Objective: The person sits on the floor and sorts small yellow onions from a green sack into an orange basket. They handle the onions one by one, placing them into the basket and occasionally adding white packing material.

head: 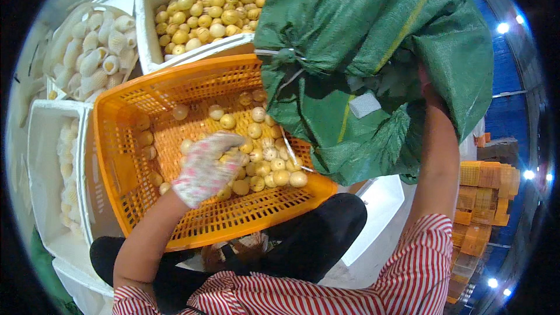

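My left hand [212, 166], in a white glove with pink marks, is down in an orange plastic crate [210, 234]. Its fingers bend over several round yellow fruits [262, 168]; whether it grips one is hard to tell. A large green woven sack [376, 22] lies over the crate's right side, its neck tied with a white string. My right arm reaches into the opening of the sack, and the green fabric hides most of my right hand. White foam fruit nets show in the sack's mouth, and one foam net [365, 105] rests on the fabric beside it.
Beyond the crate stands a white foam box [146, 22] filled with yellow fruits. At upper left is a clear bag of net-wrapped fruits [94, 48]. Another foam box [54, 105] at left holds wrapped fruits. A white lid-like panel [378, 214] lies right of my knee; stacked orange crates [477, 210] stand farther right.
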Demonstrator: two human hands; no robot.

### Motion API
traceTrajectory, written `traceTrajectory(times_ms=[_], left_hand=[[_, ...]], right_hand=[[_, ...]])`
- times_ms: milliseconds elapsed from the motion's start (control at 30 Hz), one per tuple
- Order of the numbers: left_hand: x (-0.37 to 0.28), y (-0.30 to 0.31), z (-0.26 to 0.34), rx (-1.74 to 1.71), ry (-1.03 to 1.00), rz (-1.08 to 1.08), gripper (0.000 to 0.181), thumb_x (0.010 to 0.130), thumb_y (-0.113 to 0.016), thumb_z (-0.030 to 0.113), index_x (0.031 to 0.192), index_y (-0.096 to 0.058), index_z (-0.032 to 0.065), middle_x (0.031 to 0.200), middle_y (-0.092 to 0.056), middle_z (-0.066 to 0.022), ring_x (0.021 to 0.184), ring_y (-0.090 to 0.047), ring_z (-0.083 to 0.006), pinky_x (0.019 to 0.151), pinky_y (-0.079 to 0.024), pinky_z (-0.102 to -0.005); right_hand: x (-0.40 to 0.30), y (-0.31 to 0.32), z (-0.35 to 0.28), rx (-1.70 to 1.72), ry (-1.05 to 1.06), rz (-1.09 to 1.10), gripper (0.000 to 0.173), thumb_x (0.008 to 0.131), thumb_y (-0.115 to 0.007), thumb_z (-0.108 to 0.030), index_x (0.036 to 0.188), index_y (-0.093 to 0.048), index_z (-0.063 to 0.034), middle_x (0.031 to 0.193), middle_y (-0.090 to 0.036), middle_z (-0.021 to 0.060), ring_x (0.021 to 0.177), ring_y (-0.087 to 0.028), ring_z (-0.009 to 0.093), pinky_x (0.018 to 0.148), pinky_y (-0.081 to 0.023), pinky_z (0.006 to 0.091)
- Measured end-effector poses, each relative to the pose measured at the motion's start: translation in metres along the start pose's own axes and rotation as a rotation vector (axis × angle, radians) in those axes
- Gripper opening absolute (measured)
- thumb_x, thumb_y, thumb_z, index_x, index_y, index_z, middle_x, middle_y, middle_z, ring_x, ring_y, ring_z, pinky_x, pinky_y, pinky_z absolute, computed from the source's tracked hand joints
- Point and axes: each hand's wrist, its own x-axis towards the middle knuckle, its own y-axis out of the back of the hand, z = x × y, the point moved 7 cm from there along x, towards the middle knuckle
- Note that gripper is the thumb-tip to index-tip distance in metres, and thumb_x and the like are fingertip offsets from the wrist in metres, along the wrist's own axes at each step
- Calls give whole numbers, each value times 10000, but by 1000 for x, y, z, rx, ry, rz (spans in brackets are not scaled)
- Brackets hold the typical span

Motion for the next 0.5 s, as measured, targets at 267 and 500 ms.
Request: traceTrajectory(times_ms=[267,500], left_hand=[[212,-178,63,377,-301,-380,240,851,-509,134,1044,-560,1,1138,-570,-201,1129,-549,-291,937,-468,-433],[317,-180,-15,1492,-352,352,419,939,-400,233,1290,-492,23,1281,-519,-224,1151,-533,-386,995,-424,-490]], right_hand=[[56,11,89,9,-118,19,489,843,-518,-309,1247,-532,-34,1239,-571,188,1138,-545,323,988,-427,391],[72,-34,147,74,-188,-30,494,854,-510,-351,1234,-542,-37,1218,-579,172,1113,-550,306,979,-432,391]])
